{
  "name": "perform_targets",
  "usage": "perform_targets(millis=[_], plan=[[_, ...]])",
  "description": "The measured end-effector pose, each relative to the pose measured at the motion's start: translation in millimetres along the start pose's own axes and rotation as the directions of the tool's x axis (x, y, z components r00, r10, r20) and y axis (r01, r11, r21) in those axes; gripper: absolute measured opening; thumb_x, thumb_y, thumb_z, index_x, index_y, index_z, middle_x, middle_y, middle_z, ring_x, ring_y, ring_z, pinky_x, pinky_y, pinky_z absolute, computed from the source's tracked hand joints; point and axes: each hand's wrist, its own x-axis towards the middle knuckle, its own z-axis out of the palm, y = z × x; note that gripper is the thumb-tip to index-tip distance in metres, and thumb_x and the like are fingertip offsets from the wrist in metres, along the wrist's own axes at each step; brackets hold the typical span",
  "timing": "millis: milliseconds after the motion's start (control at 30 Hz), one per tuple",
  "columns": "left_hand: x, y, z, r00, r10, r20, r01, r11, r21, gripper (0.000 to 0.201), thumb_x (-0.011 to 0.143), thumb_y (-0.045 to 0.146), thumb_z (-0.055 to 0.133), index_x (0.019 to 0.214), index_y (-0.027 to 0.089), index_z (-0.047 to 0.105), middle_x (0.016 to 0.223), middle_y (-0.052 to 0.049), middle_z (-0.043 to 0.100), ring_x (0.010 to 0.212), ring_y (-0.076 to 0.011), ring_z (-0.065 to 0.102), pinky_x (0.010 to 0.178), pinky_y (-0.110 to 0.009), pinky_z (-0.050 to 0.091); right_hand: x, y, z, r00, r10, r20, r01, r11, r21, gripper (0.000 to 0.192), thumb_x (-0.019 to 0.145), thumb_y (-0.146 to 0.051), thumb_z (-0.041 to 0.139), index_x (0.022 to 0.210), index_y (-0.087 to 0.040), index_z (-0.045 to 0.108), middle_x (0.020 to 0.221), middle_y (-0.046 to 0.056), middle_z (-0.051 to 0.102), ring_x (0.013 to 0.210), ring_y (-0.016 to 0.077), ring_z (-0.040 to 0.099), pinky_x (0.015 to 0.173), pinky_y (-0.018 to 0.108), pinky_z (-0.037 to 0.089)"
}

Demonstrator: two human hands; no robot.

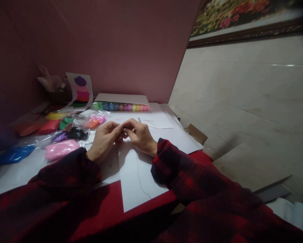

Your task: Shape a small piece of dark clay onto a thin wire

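My left hand (104,140) and my right hand (140,135) meet fingertip to fingertip over a white sheet of paper (138,172) on the red table. The fingers of both are pinched together around something very small that I cannot make out. A thin pencil line runs down the sheet. Both arms wear red and black checked sleeves.
Bags of coloured modelling clay lie at the left: pink (61,148), blue (12,154), red (48,127). A long pack of coloured clay balls (121,107) sits at the back under a white card. A picture of stacked colours (81,90) leans on the wall. Cardboard lies at the right.
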Motion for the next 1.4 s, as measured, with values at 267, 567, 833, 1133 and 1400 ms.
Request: perform_targets(millis=[267, 567, 833, 1133, 1400], plan=[[0.7, 1.2, 2.9, 0.999, 0.032, -0.031, -0.034, 0.998, -0.059, 0.032, 0.062, 0.035, 0.084, 0.076, 0.014, 0.064, 0.059, -0.002, 0.069, 0.043, -0.0132, 0.059, 0.041, -0.024, 0.046, 0.9, 1.0, 1.7, 0.997, 0.078, -0.017, -0.075, 0.99, 0.119, 0.007, 0.091, -0.025, 0.063, 0.097, -0.021, 0.063, 0.082, 0.0, 0.069, 0.08, 0.0151, 0.069, 0.077, 0.031, 0.054], [-1.0, 3.5, 2.7, 0.999, 0.0, -0.034, -0.001, 1.0, -0.022, 0.033, 0.066, 0.036, 0.08, 0.083, 0.014, 0.061, 0.061, -0.002, 0.07, 0.043, -0.013, 0.058, 0.042, -0.024, 0.045, 2.0, -0.9, 0.1, 0.997, 0.011, -0.072, -0.009, 0.999, 0.033, 0.004, 0.09, -0.02, 0.063, 0.092, -0.019, 0.066, 0.085, 0.001, 0.07, 0.08, 0.0139, 0.065, 0.076, 0.029, 0.053], [-1.1, 4.2, 3.9, 0.996, 0.044, -0.084, -0.043, 0.999, 0.01, 0.028, 0.068, 0.035, 0.078, 0.076, 0.015, 0.06, 0.06, -0.002, 0.068, 0.045, -0.0127, 0.058, 0.043, -0.024, 0.045, 2.0, -4.8, -0.8, 0.996, 0.041, -0.085, -0.04, 0.999, 0.008, 0.005, 0.089, -0.024, 0.062, 0.09, -0.019, 0.064, 0.082, 0.0, 0.068, 0.076, 0.0133, 0.062, 0.073, 0.028, 0.051], [0.2, 3.9, 2.4, 0.993, 0.061, -0.104, -0.061, 0.998, 0.005, 0.027, 0.065, 0.032, 0.08, 0.079, 0.013, 0.068, 0.063, -0.004, 0.069, 0.049, -0.013, 0.058, 0.044, -0.025, 0.046, 3.8, -5.1, -0.7, 0.981, 0.134, -0.144, -0.131, 0.991, 0.024, 0.004, 0.087, -0.023, 0.062, 0.086, -0.019, 0.063, 0.079, 0.0, 0.067, 0.072, 0.0125, 0.06, 0.07, 0.027, 0.049], [-0.8, 4.9, 4.4, 1.0, 0.025, -0.012, -0.025, 0.998, -0.049, 0.035, 0.063, 0.03, 0.082, 0.086, 0.016, 0.059, 0.06, -0.001, 0.07, 0.043, -0.0136, 0.058, 0.042, -0.025, 0.046, 2.8, -3.6, -0.1, 0.99, 0.114, -0.087, -0.11, 0.993, 0.048, 0.005, 0.089, -0.023, 0.061, 0.088, -0.019, 0.063, 0.079, 0.0, 0.068, 0.074, 0.0127, 0.062, 0.072, 0.027, 0.05]])
